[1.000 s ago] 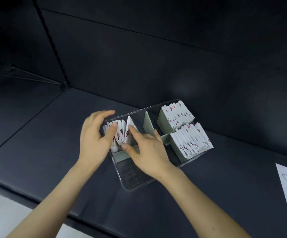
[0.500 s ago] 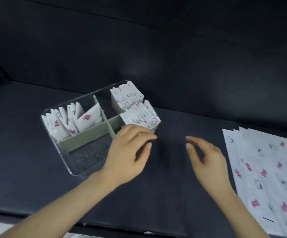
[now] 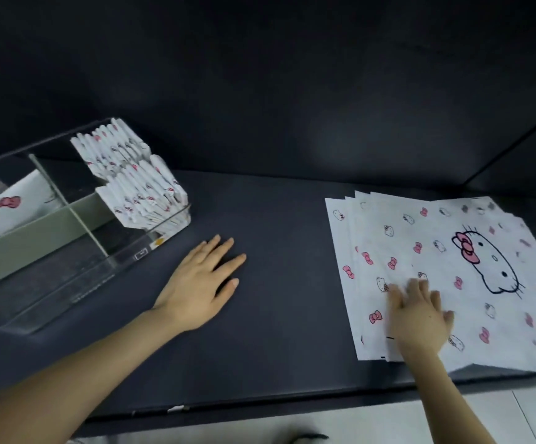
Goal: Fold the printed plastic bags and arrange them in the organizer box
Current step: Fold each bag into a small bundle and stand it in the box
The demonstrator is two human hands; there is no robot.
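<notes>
- Head view: a clear organizer box (image 3: pixel 138 251) sits on a dark table (image 3: pixel 292 238) and is cut off by the left edge of the picture.
- Green dividers (image 3: pixel 35 233) split the box into compartments.
- Folded bags (image 3: pixel 132 184), white with pink bows, stand packed in two tight rows in the box's far right compartments.
- A few looser folded pieces (image 3: pixel 13 203) lean in the compartment left of the cross divider; the near compartments show only the box's see-through floor.
- The left hand (image 3: pixel 199 283) lies palm down on the table just beside the box's near right corner, fingers straight and slightly spread, holding nothing.
- A fanned stack of flat bags (image 3: pixel 471 251), still unfolded, lies on the table well to the right of the box; the top one bears a large cat face with a pink bow.
- The right hand (image 3: pixel 420 315), farther from the box than the left, rests flat on the near left part of that stack, fingers extended and a little blurred, pressing on the top sheet without curling round it.
- A pale floor (image 3: pixel 372 421) shows beyond the table's near edge.
</notes>
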